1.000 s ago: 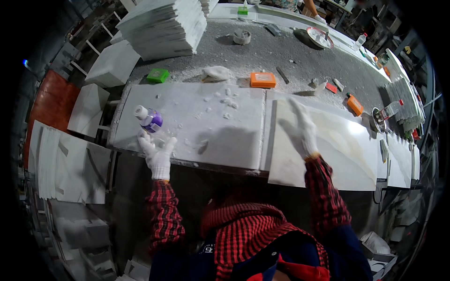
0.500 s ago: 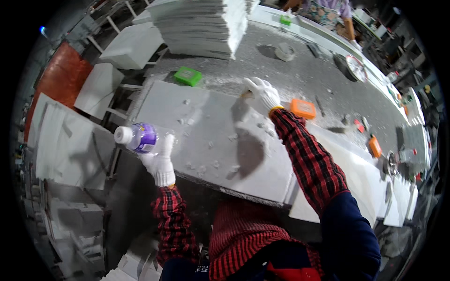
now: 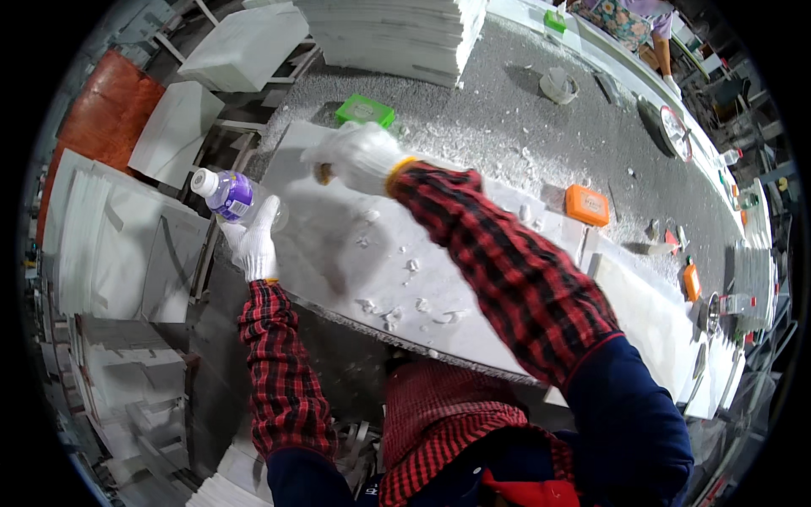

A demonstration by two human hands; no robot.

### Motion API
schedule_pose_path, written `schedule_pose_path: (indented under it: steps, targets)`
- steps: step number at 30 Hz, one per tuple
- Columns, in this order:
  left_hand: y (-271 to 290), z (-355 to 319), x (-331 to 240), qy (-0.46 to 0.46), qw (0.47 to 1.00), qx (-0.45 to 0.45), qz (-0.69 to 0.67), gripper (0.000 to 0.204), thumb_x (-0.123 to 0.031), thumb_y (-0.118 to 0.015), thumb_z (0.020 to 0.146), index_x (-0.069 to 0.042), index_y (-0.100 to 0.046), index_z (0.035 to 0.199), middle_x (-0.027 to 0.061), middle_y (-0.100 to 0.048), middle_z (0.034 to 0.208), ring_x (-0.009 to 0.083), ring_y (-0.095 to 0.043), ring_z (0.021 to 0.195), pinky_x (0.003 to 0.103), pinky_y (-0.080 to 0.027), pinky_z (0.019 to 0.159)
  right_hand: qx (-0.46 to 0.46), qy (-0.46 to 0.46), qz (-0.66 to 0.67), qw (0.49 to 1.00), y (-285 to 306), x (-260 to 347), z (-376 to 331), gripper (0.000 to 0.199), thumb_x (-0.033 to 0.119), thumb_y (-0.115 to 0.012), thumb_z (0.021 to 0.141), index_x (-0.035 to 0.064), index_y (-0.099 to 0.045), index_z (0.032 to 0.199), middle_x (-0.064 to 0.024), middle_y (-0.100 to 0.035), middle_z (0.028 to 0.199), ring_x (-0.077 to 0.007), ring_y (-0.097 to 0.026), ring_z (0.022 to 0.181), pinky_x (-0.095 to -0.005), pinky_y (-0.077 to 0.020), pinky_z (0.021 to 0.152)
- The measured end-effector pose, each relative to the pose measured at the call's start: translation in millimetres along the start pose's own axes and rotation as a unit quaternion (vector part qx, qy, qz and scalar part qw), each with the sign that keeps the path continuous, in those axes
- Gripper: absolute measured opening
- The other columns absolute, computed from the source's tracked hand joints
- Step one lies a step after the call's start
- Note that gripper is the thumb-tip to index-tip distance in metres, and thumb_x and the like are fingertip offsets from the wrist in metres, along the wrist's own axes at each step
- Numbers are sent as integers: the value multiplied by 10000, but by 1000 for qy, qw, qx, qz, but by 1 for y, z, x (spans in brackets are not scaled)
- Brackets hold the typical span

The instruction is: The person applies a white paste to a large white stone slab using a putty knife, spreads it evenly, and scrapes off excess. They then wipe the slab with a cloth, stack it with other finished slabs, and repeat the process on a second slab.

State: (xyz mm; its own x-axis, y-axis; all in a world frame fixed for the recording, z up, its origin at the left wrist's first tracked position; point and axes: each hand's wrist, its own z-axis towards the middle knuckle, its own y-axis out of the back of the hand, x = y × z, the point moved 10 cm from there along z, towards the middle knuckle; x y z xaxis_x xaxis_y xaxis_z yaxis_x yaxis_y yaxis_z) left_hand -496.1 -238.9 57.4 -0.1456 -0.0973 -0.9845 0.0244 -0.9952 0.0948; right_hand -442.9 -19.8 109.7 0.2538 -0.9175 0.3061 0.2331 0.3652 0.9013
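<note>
Long grey tabletop (image 3: 541, 144), gritty with white chips, bearing a white stone slab (image 3: 405, 279) laid flat along its near edge, within easy reach. Beyond, stacked white tiles (image 3: 397, 29). Right hand (image 3: 355, 156), gloved, stretched across to the slab's far left corner, grip closed on something small and brownish, hard to identify. Left hand (image 3: 252, 241), grip wrapped around a purple-labelled bottle (image 3: 228, 194), kept just off the slab's left edge. Green block (image 3: 365, 110) nearby.

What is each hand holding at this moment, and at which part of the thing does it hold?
The left hand holds a small plastic bottle by its lower body. The right hand covers something small and brownish on the white slab; what it is cannot be told.
</note>
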Motion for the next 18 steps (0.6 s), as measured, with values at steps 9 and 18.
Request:
schedule_pose_path:
  steps: [9,18]
  targets:
    - [14,-75,-16,-111,979,65,158,790,-197,-716,918,-32,-266,1547,205,-369,1538,336,-360,1423,420,-285,1176,21,48,11,999,-11,20,-102,136,214,-717,744,301,-737,848,4,-659,871,-241,-648,854,-399,-522,638]
    - [-83,-230,-5,-294,820,277,406,955,-708,-460,911,-88,-180,1581,258,-139,1629,480,-107,1494,629,-38,1189,23,-311,-50,949,83,-41,-201,184,125,-585,879,207,-721,971,-70,-688,870,-259,-669,871,-369,-525,765]
